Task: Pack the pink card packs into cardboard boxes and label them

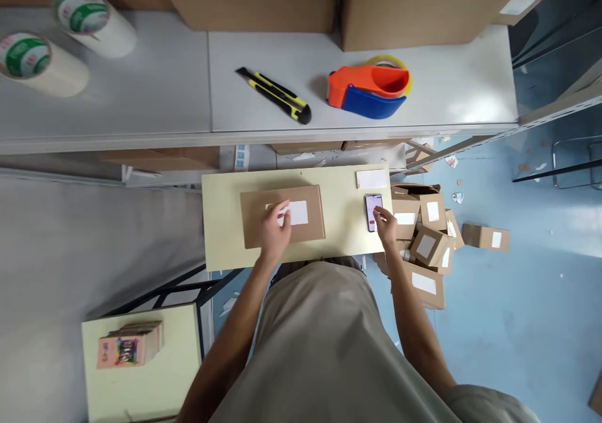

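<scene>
A closed brown cardboard box (256, 222) lies on a pale yellow table, with a white label (299, 212) on its top. Above the label is my left hand (276, 229), thumb and forefinger apart and nothing seen between them. My right hand (386, 227) is at the table's right end, over a phone (373, 203) lying face up with its screen lit. The fingers of that hand are bent, with the forefinger reaching to the screen; the phone is not gripped. Behind the phone lies a small white flat pack (370, 178).
On the grey shelf ahead are a box cutter (275, 95), an orange and blue tape dispenser (369, 89), tape rolls (108, 34) and large cartons (263, 3). Labelled boxes (427, 244) are heaped on the floor at right. Booklets (126, 346) sit on a side table (145, 391) at lower left.
</scene>
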A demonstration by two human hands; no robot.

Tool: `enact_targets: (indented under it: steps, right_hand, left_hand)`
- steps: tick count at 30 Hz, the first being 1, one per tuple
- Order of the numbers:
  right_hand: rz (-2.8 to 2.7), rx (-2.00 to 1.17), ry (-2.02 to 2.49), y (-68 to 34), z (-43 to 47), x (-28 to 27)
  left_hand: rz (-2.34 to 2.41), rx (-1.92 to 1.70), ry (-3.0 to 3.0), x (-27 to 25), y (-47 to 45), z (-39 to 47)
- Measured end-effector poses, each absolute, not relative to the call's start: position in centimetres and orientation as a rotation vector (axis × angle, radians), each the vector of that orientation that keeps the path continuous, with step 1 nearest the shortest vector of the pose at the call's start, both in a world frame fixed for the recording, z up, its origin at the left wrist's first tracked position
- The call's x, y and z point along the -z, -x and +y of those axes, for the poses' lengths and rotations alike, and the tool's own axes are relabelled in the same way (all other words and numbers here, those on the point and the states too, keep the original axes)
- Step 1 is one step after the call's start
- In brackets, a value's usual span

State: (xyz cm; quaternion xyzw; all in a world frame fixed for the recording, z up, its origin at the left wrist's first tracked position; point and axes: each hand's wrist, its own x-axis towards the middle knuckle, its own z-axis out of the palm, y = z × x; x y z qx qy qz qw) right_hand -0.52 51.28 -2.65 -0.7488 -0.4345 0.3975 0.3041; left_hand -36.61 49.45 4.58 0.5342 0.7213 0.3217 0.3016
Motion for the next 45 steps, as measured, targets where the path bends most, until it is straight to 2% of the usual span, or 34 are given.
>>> enact_targets:
  steps: [4, 8, 13, 18, 27, 35, 40, 45]
  right_hand:
    - [-1.182, -1.048, 2.005, -2.8, 54.2, 5.2]
    - [-1.274, -1.031, 2.036, -5.5, 57.5, 7.9]
    - [-1.357, -0.942, 2.106, -6.4, 61.9, 11.4]
    - [-1.325, -0.885, 2.205, -5.4, 63.5, 13.9]
    - [-1.343, -0.889, 2.212, -4.7, 63.0, 13.1]
    - [-1.168, -0.842, 2.229, -4.7, 63.9, 10.3]
    - [-1.173, -0.829, 2.037, -4.7, 64.7, 8.9]
    - [-1.203, -0.974, 1.704, -2.2, 63.8, 6.1]
  left_hand:
    - [1.739, -0.775, -1.534, -1.9, 26.6, 51.4]
    - [1.610, -0.670, -1.432, 3.7, 19.1, 55.2]
    - [1.771, -0.531, -1.095, 10.4, 14.4, 60.5]
    - [1.817, -0.507, -1.099, 13.3, 12.8, 62.6]
    - [1.845, -0.567, -1.108, 14.1, 12.2, 62.7]
    - [1.896, -0.694, -0.930, 12.4, 11.5, 62.8]
    - [1.848, -0.673, -0.781, 11.2, 11.4, 63.8]
    - [1.753, -0.728, -0.764, 8.7, 14.0, 64.0]
